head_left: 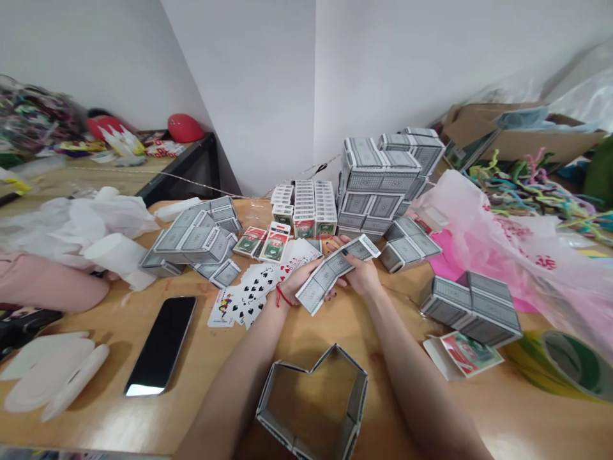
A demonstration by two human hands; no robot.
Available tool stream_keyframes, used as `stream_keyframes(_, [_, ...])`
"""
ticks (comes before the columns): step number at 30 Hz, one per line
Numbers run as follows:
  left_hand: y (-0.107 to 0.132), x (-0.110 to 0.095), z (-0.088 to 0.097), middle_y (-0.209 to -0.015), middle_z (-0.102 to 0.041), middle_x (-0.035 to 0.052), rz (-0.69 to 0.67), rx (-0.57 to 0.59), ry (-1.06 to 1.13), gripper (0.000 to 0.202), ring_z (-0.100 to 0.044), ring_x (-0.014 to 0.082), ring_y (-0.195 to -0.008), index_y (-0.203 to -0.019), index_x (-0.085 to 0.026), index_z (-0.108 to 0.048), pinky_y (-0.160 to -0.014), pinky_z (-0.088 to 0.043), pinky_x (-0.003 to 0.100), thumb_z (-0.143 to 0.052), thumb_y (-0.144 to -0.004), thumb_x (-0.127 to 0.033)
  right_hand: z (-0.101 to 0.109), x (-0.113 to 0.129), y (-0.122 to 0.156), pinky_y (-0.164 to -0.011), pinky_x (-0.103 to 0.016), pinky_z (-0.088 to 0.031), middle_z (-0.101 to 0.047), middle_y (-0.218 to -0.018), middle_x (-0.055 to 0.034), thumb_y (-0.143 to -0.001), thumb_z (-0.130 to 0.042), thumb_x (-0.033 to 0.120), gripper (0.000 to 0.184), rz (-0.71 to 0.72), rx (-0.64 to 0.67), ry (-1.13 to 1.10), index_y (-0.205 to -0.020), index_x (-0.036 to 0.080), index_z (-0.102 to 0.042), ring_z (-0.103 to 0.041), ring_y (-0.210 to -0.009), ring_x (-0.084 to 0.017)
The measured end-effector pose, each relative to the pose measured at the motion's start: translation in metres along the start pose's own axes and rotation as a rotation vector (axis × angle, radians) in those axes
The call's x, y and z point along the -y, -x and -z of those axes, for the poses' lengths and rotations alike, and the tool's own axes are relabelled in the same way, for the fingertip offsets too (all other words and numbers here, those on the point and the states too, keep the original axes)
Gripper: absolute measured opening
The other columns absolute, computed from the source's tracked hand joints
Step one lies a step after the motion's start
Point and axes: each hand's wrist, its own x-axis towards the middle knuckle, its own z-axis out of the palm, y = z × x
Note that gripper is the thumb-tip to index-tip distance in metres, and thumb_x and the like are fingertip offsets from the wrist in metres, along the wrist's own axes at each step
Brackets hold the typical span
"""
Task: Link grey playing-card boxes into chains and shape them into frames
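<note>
A strip of joined, folded playing cards [328, 271], grey-patterned backs up, slants between my two hands over the middle of the table. My left hand [301, 276], with a red string at the wrist, grips its lower left part from beneath. My right hand [360, 271] pinches the upper right part, its dark-nailed thumb on top. Between my forearms stands a heart-shaped ring of folded cards [361, 396]. Loose playing cards [258, 287] lie face up in a fan beside my left hand. Behind them are red and green card boxes [275, 241].
Folded-card blocks form a tall stack [371, 185], a left pile [191, 236] and a right block [472, 306]. Rows of card boxes [305, 204] stand by the wall. A phone [161, 345], pink bottle [52, 281], tape roll [560, 361] and open card box [464, 354] surround my arms.
</note>
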Motion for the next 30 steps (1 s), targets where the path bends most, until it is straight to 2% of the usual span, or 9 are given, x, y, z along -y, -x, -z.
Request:
stream_keyframes(2, [-0.002,0.000,0.002,-0.085,-0.069,0.0146,-0.046,-0.040,0.031,0.047,-0.064,0.0194,-0.062,-0.111,-0.008,-0.055,-0.056,-0.049,0.029,-0.030,-0.089,-0.040,0.001,-0.002,0.001,-0.042,-0.021,-0.042,-0.066,-0.103,-0.0046,-0.066,-0.067,0.025,0.030,-0.021,0.002,0.057,-0.096,0.022,-0.059,-0.063,-0.080,-0.019])
stream_keyframes(5, [-0.004,0.000,0.006,-0.082,-0.069,0.0134,-0.121,-0.096,0.075,0.043,-0.063,0.0182,-0.059,-0.108,-0.006,-0.057,-0.058,-0.050,0.030,-0.034,-0.088,-0.036,0.006,-0.005,0.001,-0.046,-0.022,-0.042,-0.067,-0.082,-0.0010,-0.064,-0.071,0.029,0.022,-0.025,-0.045,0.140,-0.080,0.018,-0.061,-0.056,-0.055,-0.011])
stream_keyframes(10, [0.000,-0.001,0.008,-0.083,-0.068,0.0139,-0.259,-0.114,0.135,0.039,-0.063,0.0188,-0.064,-0.104,-0.007,-0.059,-0.062,-0.049,0.030,-0.039,-0.082,-0.034,0.015,-0.008,0.003,-0.065,-0.030,-0.049,-0.063,-0.070,0.0005,-0.062,-0.072,0.038,0.027,-0.013,-0.044,0.200,-0.073,0.018,-0.058,-0.059,-0.063,-0.013])
stream_keyframes(15, [0.013,-0.002,0.003,-0.079,-0.066,0.0144,-0.462,-0.179,0.192,0.039,-0.060,0.0171,-0.062,-0.098,-0.006,-0.060,-0.056,-0.045,0.026,-0.039,-0.080,-0.033,0.017,-0.003,0.012,-0.066,-0.030,-0.048,-0.059,-0.067,0.0012,-0.063,-0.072,0.043,0.031,-0.047,0.026,0.299,-0.074,0.019,-0.054,-0.058,-0.062,-0.012])
stream_keyframes(17, [0.018,-0.004,0.002,-0.081,-0.066,0.0135,-0.500,-0.186,0.231,0.038,-0.060,0.0160,-0.065,-0.097,-0.008,-0.061,-0.059,-0.045,0.026,-0.039,-0.080,-0.034,0.014,0.006,0.020,-0.070,-0.031,-0.048,-0.060,-0.074,-0.0007,-0.068,-0.066,0.049,0.034,-0.094,0.130,0.357,-0.080,0.019,-0.055,-0.060,-0.069,-0.013])
stream_keyframes(19, [0.022,-0.007,0.004,-0.081,-0.065,0.0119,-0.556,-0.194,0.293,0.036,-0.059,0.0150,-0.068,-0.096,-0.009,-0.060,-0.063,-0.046,0.025,-0.042,-0.080,-0.035,0.008,0.019,0.032,-0.081,-0.035,-0.047,-0.062,-0.087,-0.0052,-0.073,-0.061,0.050,0.036,-0.173,0.368,0.489,-0.088,0.017,-0.058,-0.060,-0.083,-0.016])
stream_keyframes(24, [0.028,-0.012,0.012,-0.084,-0.064,0.0102,-0.722,-0.166,0.444,0.036,-0.056,0.0144,-0.070,-0.102,-0.012,-0.058,-0.062,-0.047,0.024,-0.044,-0.080,-0.038,-0.020,0.050,0.075,-0.099,-0.038,-0.036,-0.054,-0.124,-0.0085,-0.065,-0.070,0.031,0.057,-0.311,0.821,0.902,-0.119,0.022,-0.053,-0.050,-0.113,-0.022])
stream_keyframes(27, [0.033,-0.013,0.013,-0.088,-0.062,0.0106,-0.772,-0.128,0.472,0.040,-0.055,0.0131,-0.072,-0.103,-0.010,-0.057,-0.061,-0.047,0.022,-0.038,-0.083,-0.039,-0.037,0.056,0.097,-0.096,-0.036,-0.039,-0.061,-0.117,-0.0034,-0.061,-0.069,0.020,0.053,-0.315,0.752,1.282,-0.113,0.027,-0.060,-0.053,-0.109,-0.024])
stream_keyframes(30, [0.038,-0.014,0.011,-0.090,-0.060,0.0112,-0.772,-0.098,0.470,0.046,-0.053,0.0130,-0.073,-0.105,-0.008,-0.056,-0.062,-0.047,0.022,-0.026,-0.088,-0.040,-0.042,0.054,0.102,-0.077,-0.028,-0.047,-0.070,-0.095,-0.0012,-0.067,-0.047,0.007,0.040,-0.317,0.618,1.413,-0.096,0.024,-0.069,-0.063,-0.086,-0.019])
